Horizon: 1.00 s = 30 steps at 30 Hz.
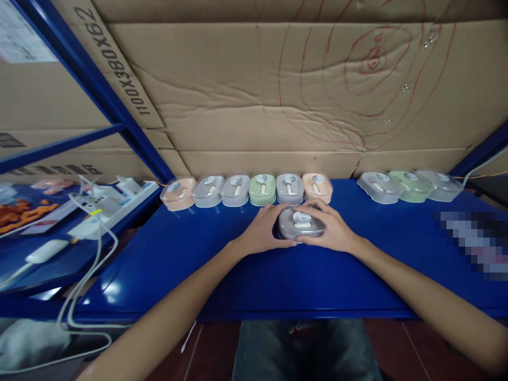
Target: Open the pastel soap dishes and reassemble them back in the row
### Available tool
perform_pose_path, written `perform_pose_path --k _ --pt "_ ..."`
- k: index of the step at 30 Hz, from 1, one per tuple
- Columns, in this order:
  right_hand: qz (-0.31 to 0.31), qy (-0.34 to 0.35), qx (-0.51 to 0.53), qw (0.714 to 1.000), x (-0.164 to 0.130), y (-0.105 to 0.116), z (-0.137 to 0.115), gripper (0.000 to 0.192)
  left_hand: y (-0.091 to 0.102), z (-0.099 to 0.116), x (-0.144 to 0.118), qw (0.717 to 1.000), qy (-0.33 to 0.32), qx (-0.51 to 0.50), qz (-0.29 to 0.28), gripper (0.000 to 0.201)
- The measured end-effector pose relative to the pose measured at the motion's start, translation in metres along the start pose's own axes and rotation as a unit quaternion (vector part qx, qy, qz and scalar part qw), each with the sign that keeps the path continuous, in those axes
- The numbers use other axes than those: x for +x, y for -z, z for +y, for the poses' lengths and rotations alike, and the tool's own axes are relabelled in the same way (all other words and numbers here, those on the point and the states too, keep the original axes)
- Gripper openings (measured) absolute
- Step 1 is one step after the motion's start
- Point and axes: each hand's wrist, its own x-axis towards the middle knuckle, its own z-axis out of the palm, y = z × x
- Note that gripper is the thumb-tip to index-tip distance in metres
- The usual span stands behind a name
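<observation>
A small grey plastic box with a clear lid point(301, 226) is between my two hands at the middle of the blue table. A round sticker and a pale oblong tab show on its top. My left hand point(264, 231) wraps round its left side, with the thumb along the front edge. Round the right side and over the back curls my right hand point(334, 228), its thumb also at the front. The box's underside is hidden, so I cannot tell whether it rests on the table. Just behind my hands stand a similar grey box point(289, 189) and a peach box point(317, 188).
More such boxes line the back, among them a green box point(262, 189) and, at right, another green box point(410, 186). A cardboard wall point(238, 74) rises behind the blue table point(190, 264). Left are a white power strip point(115, 209) and loose cables point(97, 259). A blurred patch lies right.
</observation>
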Motion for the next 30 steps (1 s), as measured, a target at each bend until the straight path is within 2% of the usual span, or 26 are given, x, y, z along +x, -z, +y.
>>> perform_pose_path --k 10,15,22,26,30 --pt "-0.007 -0.010 0.007 1.000 0.000 0.001 -0.003 0.074 0.001 -0.001 -0.001 1.000 -0.002 0.018 -0.010 0.105" --pt "-0.061 0.007 0.020 0.998 -0.001 0.011 -0.002 0.080 0.002 0.000 -0.001 1.000 -0.003 0.018 -0.011 0.106" --pt "-0.080 0.013 -0.024 0.996 -0.009 0.017 -0.006 0.067 0.004 -0.001 -0.003 1.000 0.003 0.010 -0.028 0.113" --pt "-0.089 -0.010 -0.061 0.994 -0.024 0.022 -0.015 0.068 0.008 -0.001 -0.003 0.999 -0.004 -0.019 -0.034 0.112" --pt "-0.076 -0.054 -0.110 0.989 -0.058 0.039 -0.029 0.069 0.009 -0.003 -0.003 0.999 -0.017 -0.034 -0.027 0.099"
